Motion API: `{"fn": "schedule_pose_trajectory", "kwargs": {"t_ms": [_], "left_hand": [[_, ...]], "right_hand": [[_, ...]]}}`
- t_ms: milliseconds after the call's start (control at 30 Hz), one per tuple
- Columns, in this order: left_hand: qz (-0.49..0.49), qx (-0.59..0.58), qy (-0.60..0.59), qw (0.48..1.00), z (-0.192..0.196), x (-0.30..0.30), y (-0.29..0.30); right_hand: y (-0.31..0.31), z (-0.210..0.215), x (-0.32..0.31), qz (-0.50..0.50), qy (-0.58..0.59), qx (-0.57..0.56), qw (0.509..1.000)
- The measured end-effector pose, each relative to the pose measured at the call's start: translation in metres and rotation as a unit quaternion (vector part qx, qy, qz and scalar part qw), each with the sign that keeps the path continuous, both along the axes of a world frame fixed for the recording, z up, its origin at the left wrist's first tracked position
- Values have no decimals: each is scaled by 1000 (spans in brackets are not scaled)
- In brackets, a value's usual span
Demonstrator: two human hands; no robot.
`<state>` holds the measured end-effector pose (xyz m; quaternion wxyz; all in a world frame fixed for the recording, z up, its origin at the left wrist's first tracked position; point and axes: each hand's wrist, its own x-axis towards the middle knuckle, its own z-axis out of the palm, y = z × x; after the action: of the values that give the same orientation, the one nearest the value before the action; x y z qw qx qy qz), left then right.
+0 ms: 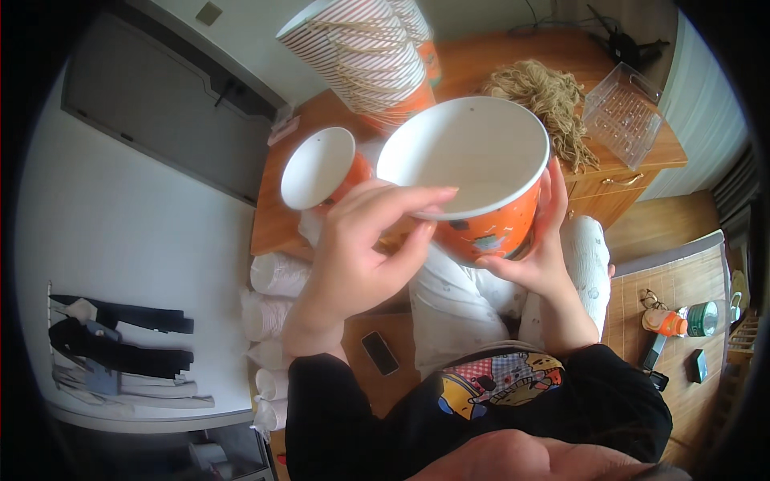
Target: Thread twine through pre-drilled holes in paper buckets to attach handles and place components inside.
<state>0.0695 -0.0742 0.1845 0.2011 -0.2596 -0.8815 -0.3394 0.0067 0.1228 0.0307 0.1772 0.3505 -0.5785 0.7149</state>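
A large orange paper bucket (489, 232) with a white inside is tilted with its mouth toward me. My right hand (537, 248) is wrapped around its right side, with the thumb low on the printed wall. At the near left of its rim, my left hand (353, 240) is closed, index finger over the edge and thumb outside; I cannot make out any small thing between them. A small hole shows in the far rim. Just left of this, a second orange bucket (319, 168) lies tipped on the wooden table (273, 216), partly behind my left hand.
A tall stack of nested buckets (369, 64) with twine loops stands behind. Loose tan twine (537, 100) and a clear plastic box (626, 116) lie at the far right. Wrapped white stacks (277, 274) line the left; a phone (379, 353) lies below. A bottle (701, 319) is right.
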Motion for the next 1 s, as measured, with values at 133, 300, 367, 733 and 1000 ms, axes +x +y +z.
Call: {"fn": "schedule_pose_trajectory", "kwargs": {"t_ms": [133, 300, 367, 733, 1000], "left_hand": [[-12, -5, -39, 999, 1, -8, 17], [-26, 7, -74, 997, -7, -28, 32], [-22, 18, -90, 995, -9, -35, 38], [-23, -10, -133, 991, -12, -55, 60], [-37, 21, -142, 989, -17, -52, 64]], "right_hand": [[12, -9, -6, -12, -7, 3, 1000], [28, -15, -15, -31, -23, -13, 999], [34, -17, -18, -43, -23, -16, 999], [62, -24, -27, -52, -46, -47, 996], [69, -32, -25, -67, -33, 0, 997]]}}
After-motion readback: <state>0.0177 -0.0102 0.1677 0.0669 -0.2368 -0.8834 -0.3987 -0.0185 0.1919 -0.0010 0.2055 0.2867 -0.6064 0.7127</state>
